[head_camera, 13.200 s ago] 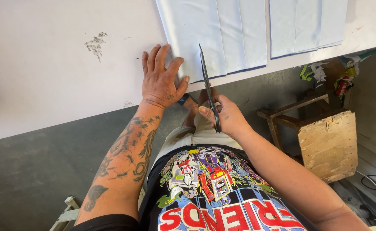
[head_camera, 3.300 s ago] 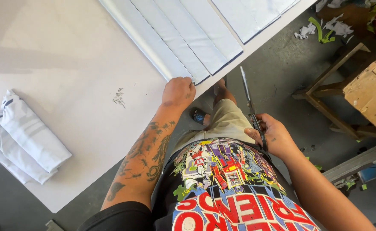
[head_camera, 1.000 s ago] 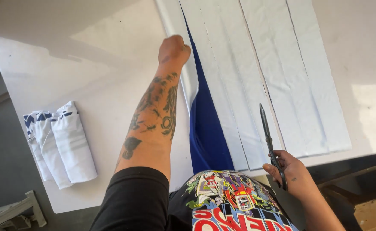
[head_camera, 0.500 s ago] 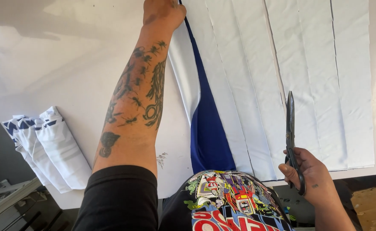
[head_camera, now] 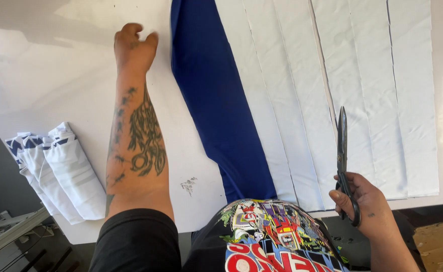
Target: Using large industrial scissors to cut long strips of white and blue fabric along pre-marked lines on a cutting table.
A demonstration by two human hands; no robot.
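The left hand (head_camera: 133,48) rests loosely curled and empty on the table (head_camera: 55,75), blue cloth (head_camera: 216,111) just to its right; the right hand (head_camera: 365,204) grips closed scissors (head_camera: 342,161), blades pointing up over white strips (head_camera: 362,100).

1. Spread across the table (head_camera: 55,60): a folded-over fabric strip (head_camera: 216,111), running from the far edge toward the near edge, roughly mid-table.
2. Immediately right of that strip: cut fabric strips (head_camera: 362,90), side by side, lengthwise, reaching the near table edge.
3. Left of the folded-over strip, on bare tabletop near the far side: left hand (head_camera: 133,48), forearm stretching back to the near edge.
4. Far left, at the near-left corner of the table: a stack of folded cloths (head_camera: 60,171), well apart from the forearm.
5. At the near edge, right of centre: right hand (head_camera: 365,206) gripping scissors (head_camera: 342,156), blades together, pointing away over the cut strips.
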